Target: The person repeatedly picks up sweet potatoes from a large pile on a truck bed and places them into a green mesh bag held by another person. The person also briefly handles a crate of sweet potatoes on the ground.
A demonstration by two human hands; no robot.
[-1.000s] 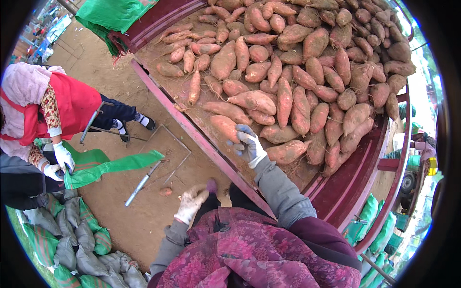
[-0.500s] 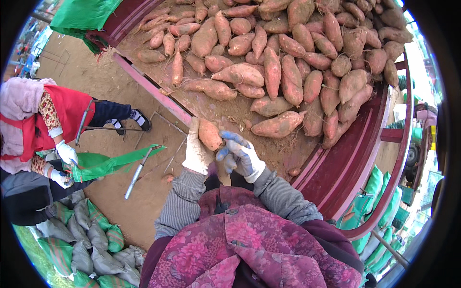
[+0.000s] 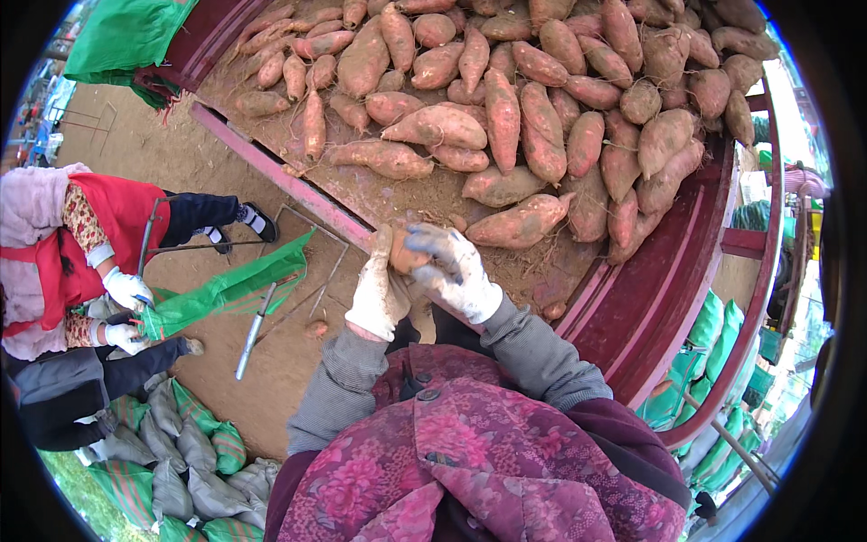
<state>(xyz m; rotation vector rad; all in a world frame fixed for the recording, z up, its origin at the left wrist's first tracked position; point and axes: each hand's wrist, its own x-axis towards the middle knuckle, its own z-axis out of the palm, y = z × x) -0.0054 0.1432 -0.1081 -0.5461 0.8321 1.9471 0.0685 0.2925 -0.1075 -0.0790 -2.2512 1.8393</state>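
Observation:
Between my gloved hands is a sweet potato [image 3: 409,252], mostly covered by fingers. My left hand [image 3: 378,291], in a dirty white glove, is closed around it from the left. The fingers of my right hand [image 3: 454,271], in a white glove with bluish-grey fingertips, curl over its right side and touch it; motion smears them a little. Just beyond my hands lies a heap of sweet potatoes [image 3: 521,126] with soil on their skins, spread over the dark red trailer bed [image 3: 650,298]. A large sweet potato [image 3: 519,222] is the nearest of the heap to my right hand.
A pink-red trailer edge [image 3: 280,174] runs up to my hands. On the left, a person in a red apron [image 3: 117,221] holds a green mesh bag [image 3: 226,285] by a metal frame. Filled sacks [image 3: 172,443] lie lower left. A curved red rail [image 3: 768,271] stands on the right.
My right hand has moved up over the sweet potato, now hiding more of it. The co-worker's green bag has swung upward and opened out. The view has shifted slightly.

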